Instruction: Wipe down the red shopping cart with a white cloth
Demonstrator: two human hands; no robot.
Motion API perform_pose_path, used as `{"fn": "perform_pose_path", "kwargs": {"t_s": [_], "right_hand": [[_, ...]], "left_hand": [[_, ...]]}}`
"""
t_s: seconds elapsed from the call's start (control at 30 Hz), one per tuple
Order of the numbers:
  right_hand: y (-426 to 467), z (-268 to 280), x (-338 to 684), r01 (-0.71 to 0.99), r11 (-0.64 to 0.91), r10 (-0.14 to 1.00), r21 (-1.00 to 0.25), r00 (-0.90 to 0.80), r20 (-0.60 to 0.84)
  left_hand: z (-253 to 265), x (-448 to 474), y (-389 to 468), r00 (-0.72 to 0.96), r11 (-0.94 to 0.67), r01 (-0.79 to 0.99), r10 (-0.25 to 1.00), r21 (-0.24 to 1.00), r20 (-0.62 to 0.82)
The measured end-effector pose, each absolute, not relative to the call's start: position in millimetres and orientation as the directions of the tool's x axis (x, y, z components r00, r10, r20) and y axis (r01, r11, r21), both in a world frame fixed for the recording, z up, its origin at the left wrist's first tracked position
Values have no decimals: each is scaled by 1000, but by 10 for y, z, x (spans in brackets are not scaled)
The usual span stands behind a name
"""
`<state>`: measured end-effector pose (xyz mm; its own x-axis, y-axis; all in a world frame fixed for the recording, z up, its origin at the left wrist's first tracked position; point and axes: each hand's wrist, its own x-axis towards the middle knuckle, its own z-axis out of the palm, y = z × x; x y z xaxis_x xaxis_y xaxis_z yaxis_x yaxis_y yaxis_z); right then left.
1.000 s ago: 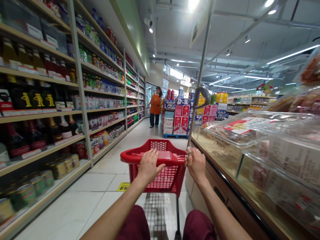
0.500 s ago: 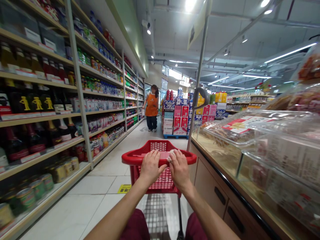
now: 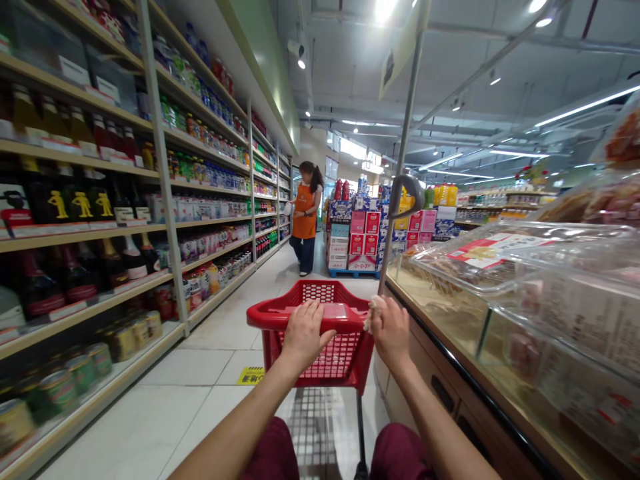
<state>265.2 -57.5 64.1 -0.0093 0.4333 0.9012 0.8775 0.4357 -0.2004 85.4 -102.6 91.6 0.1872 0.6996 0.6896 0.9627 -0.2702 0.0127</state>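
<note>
Cart (image 3: 336, 360) near, mid-scene. L hand (image 3: 304, 333) draped over handle (image 3: 336, 323); can't tell how tight. R hand (image 3: 391, 335) curled round white wad (image 3: 374, 311), back from handle's mid to its right end vs. a sec ago; prob. means rubbing that end now, not the centre.

The cart (image 3: 345, 363) stands between shelves (image 3: 210, 223), left, and counter (image 3: 430, 363), right, stacked boxes (image 3: 356, 244) beyond.
</note>
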Motion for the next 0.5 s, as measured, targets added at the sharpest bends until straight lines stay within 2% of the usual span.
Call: {"fn": "perform_pose_path", "kwargs": {"t_s": [0.07, 0.23, 0.3, 0.4, 0.43, 0.5], "right_hand": [[-573, 644, 2645, 883, 393, 449, -258, 60, 891], [-636, 641, 2559, 813, 580, 388, -58, -213, 897], [-589, 648, 2667, 844, 524, 424, -113, -143, 894], [-515, 651, 2802, 884, 368, 472, -288, 90, 877], [-515, 646, 2793, 881, 369, 468, -297, 100, 878], [-551, 632, 2712, 858, 469, 441, -210, -21, 897]], "left_hand": [[918, 874, -1025, 179, -261, 965, 705, 17, 687], [931, 910, -1028, 176, -256, 966, 710, 18, 682], [929, 912, -1029, 178, -259, 966, 707, 17, 685], [919, 926, -1026, 178, -260, 965, 695, 13, 697], [916, 933, -1025, 176, -259, 966, 691, 13, 702], [914, 944, -1023, 173, -258, 966, 688, 14, 705]]}}
